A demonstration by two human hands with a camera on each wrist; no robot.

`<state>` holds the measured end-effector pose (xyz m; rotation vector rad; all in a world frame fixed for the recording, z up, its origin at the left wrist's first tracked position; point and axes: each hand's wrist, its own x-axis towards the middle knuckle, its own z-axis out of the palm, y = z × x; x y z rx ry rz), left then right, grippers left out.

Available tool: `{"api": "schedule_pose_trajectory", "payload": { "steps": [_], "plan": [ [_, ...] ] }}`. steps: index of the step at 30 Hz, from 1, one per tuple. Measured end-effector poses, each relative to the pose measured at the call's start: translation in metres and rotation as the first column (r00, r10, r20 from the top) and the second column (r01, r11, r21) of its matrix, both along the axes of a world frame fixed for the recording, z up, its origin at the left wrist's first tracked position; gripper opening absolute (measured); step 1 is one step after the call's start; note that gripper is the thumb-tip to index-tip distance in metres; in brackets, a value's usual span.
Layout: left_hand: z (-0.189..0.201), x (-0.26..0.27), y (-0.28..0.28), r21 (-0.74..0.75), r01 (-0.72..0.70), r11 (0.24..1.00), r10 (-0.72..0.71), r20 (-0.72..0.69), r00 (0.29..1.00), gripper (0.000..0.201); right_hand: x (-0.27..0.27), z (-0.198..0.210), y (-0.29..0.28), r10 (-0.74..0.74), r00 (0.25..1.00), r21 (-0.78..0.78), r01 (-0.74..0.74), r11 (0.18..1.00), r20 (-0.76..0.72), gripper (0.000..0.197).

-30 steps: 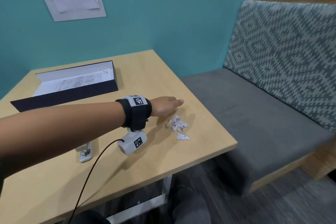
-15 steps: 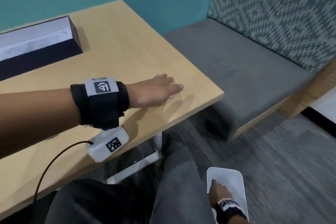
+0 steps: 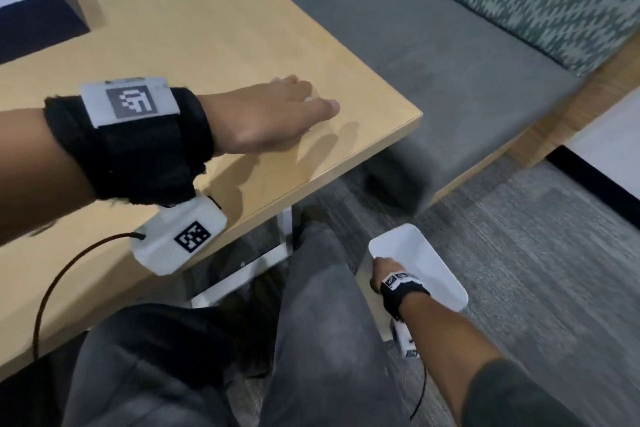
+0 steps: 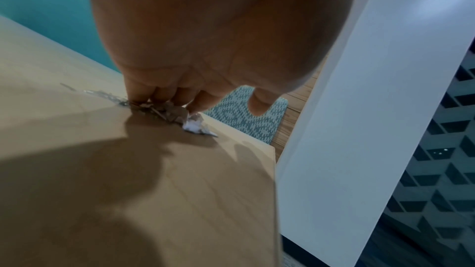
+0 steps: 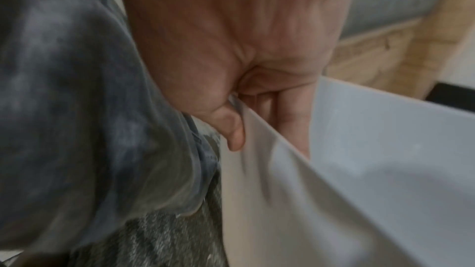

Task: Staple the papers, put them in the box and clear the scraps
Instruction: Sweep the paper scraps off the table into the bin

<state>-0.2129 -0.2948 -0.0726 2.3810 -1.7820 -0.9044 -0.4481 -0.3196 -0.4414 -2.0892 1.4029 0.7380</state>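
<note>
The person's knee, in grey trousers, sits nearest, below the table's front edge. Just beside that knee, lower than the table top, the right hand grips the near rim of a white bin; in the right wrist view the thumb lies on the outside of the bin's wall and the fingers curl down inside it, pinching the rim. The bin hangs over grey carpet, off the table's front corner.

On the table itself, the left hand lies palm down near that front corner, its fingers straight and close together. In the left wrist view the fingertips press onto the scraps, a small heap of torn paper bits on the wood, partly under the hand, with 1 white piece poking out on the thumb side. The heap sits a short way in from the table's edge.

Farther back on the table, at its far left, stands the dark box, with white paper showing inside it, well apart from the scraps. Beyond the table runs a grey bench with a patterned back.
</note>
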Motion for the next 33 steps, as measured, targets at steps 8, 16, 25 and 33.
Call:
{"api": "schedule_pose_trajectory", "payload": {
  "steps": [8, 16, 25, 33],
  "plan": [
    [0.004, -0.005, 0.004, -0.036, -0.041, 0.998, 0.038, -0.098, 0.994, 0.038, 0.048, 0.088, -0.047, 0.379, 0.925, -0.155, -0.378, 0.913, -0.025, 0.032],
    [0.026, 0.022, 0.008, -0.142, -0.293, 0.945, 0.249, -0.266, 0.931, 0.041, 0.028, 0.197, -0.053, 0.616, 0.771, -0.29, -0.633, 0.717, -0.16, 0.034],
    [0.0, 0.0, 0.005, -0.058, -0.287, 0.956, 0.291, 0.083, 0.953, 0.063, 0.011, 0.286, -0.03, 0.752, 0.621, -0.296, -0.777, 0.555, -0.221, 0.036],
    [-0.018, -0.054, 0.008, -0.148, -0.313, 0.938, 0.317, -0.001, 0.949, 0.06, -0.003, 0.31, -0.014, 0.787, 0.554, -0.297, -0.826, 0.479, -0.27, 0.035]
  ]
}}
